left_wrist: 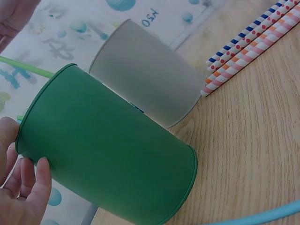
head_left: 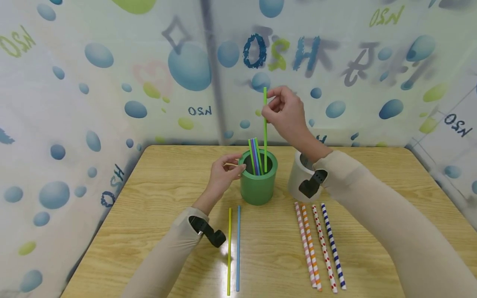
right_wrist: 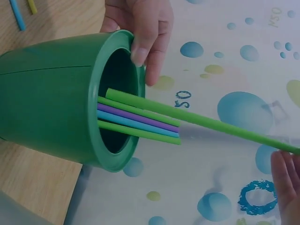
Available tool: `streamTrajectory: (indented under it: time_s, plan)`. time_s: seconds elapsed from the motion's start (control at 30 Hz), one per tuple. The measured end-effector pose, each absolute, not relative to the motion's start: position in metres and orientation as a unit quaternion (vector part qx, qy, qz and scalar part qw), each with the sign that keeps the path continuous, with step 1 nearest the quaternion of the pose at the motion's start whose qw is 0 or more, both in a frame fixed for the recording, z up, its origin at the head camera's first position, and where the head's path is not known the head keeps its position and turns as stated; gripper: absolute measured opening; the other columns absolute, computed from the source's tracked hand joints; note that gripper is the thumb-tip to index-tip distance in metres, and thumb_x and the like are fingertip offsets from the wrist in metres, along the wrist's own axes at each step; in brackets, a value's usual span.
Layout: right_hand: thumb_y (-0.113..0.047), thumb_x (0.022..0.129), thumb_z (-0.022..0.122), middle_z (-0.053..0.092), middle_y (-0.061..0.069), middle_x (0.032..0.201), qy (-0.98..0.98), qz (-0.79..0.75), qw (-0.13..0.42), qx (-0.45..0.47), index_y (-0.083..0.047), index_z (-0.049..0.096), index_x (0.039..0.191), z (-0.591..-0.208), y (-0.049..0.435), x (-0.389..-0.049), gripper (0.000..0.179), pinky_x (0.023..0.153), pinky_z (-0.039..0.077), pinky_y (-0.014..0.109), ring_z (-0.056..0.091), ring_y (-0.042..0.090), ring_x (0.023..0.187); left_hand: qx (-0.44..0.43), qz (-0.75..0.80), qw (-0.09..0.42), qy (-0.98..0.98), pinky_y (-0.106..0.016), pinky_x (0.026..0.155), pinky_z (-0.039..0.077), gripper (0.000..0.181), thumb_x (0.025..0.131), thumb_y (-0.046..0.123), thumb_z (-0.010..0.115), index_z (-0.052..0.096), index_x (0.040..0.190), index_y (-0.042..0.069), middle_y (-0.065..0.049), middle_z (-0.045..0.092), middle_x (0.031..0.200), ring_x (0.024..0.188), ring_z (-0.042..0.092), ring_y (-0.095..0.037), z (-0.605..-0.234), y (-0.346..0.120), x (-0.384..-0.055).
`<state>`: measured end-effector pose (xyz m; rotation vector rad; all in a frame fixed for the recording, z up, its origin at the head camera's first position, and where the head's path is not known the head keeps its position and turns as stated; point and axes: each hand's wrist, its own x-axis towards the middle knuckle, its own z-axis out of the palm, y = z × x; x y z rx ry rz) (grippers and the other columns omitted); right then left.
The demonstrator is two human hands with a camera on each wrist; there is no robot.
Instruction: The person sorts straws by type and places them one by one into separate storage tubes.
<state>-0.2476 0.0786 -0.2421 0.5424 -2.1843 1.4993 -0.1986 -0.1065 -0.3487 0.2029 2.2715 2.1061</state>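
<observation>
My right hand (head_left: 287,114) pinches a light green straw (head_left: 265,136) near its top, between thumb and fingers. The straw stands nearly upright, its lower end at the mouth of a green cup (head_left: 257,191). Gripping that cup's rim from the left is my left hand (head_left: 222,174); in the right wrist view its thumb (right_wrist: 139,54) lies over the rim. Inside the cup lean several straws (right_wrist: 140,117), green, purple and blue, their tops above the rim. The left wrist view shows the cup's side, with left fingers (left_wrist: 42,180) against it near the rim.
A white cup (head_left: 296,182) stands right of the green one, partly behind my right forearm. On the table in front lie a yellow straw (head_left: 229,248) and a blue straw (head_left: 238,248). Several patterned paper straws (head_left: 324,248) lie side by side at the right. A printed curtain (head_left: 149,74) hangs behind.
</observation>
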Motion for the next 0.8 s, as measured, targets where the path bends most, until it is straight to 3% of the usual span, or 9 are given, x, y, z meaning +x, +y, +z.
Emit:
streamTrajectory:
  time_s: [0.17,0.53,0.8]
  plan:
    - [-0.006,0.084,0.055,0.059,0.009,0.076,-0.801,0.529,0.196,0.199,-0.001,0.054,0.103,-0.253,0.081,-0.248,0.020,0.057,0.049,0.022,0.056,0.014,0.062,0.066,0.680,0.019,0.730,-0.045,0.076,0.052,0.035,0.085,0.002,0.063,0.056,0.118,-0.006,-0.012,0.049,0.094,0.077,0.052,-0.014,-0.350,-0.107,-0.199]
    - [-0.008,0.087,0.057,0.059,0.010,0.081,-0.830,0.510,0.095,0.204,0.000,0.053,0.107,-0.289,0.092,-0.248,0.022,0.063,0.050,0.027,0.058,0.021,0.067,0.068,0.677,0.018,0.732,-0.047,0.077,0.052,0.035,0.084,0.003,0.063,0.057,0.117,-0.005,-0.014,0.050,0.096,0.078,0.053,-0.013,-0.349,-0.107,-0.198]
    - [-0.007,0.088,0.057,0.059,0.014,0.087,-0.842,0.502,0.047,0.194,0.002,0.051,0.109,-0.308,0.092,-0.246,0.023,0.064,0.053,0.038,0.059,0.029,0.074,0.068,0.675,0.016,0.735,-0.043,0.074,0.053,0.035,0.085,0.003,0.063,0.057,0.118,-0.005,-0.012,0.050,0.095,0.077,0.054,-0.012,-0.348,-0.106,-0.198]
